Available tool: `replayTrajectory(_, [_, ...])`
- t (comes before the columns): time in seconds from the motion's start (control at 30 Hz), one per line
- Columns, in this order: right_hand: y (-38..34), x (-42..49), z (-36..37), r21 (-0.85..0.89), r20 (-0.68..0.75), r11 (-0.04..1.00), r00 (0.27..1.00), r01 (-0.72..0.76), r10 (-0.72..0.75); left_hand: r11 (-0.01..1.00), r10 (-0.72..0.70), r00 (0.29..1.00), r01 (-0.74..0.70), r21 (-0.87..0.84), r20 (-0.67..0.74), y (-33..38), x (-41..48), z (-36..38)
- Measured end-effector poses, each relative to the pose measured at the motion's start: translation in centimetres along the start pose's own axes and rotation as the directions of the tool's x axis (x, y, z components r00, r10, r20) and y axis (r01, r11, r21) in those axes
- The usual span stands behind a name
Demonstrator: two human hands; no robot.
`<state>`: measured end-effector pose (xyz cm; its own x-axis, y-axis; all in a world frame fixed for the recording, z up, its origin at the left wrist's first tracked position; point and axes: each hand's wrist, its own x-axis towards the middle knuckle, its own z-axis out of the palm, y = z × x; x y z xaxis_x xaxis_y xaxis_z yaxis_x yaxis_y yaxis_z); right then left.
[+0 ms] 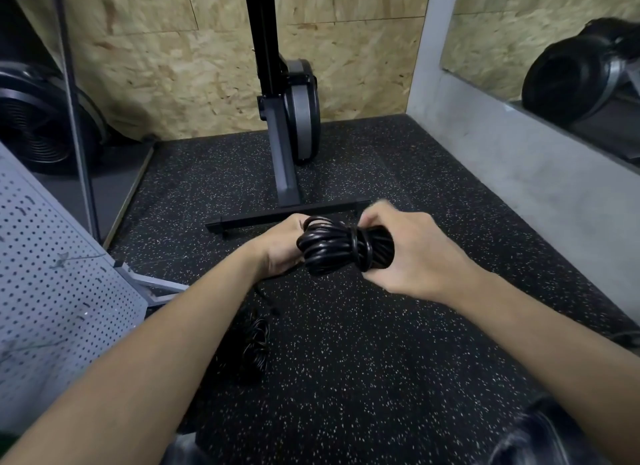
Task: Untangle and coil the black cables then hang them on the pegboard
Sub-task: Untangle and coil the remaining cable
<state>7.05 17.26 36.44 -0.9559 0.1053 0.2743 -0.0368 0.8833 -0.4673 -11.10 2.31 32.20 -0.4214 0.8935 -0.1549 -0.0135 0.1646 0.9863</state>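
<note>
A coiled bundle of black cable (332,248) is held in the air between both hands, with a few turns wrapped crosswise round its middle. My left hand (282,248) grips the bundle's left end. My right hand (405,253) grips its right end, fingers curled over the top. A loose tail of cable hangs from the bundle down toward the floor. A second black cable (256,340) lies in a loose heap on the speckled floor below my left forearm. The grey pegboard (52,291) leans at the left edge on a metal foot.
A black and grey exercise machine (291,118) stands ahead with its crossbar foot (263,218) on the rubber floor, just beyond my hands. Chipboard wall behind. A grey wall with a mirror (554,66) runs along the right. A black fan housing (38,125) sits at far left.
</note>
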Motion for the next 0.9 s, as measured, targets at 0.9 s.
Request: replayTrajectory(0.9, [8.5,1.7,2.8,-0.241,-0.08,0.896,0.928,-0.371,0.363,0.447,0.087,0.994,-0.099,0.889,0.067,-0.7,0.3,8.4])
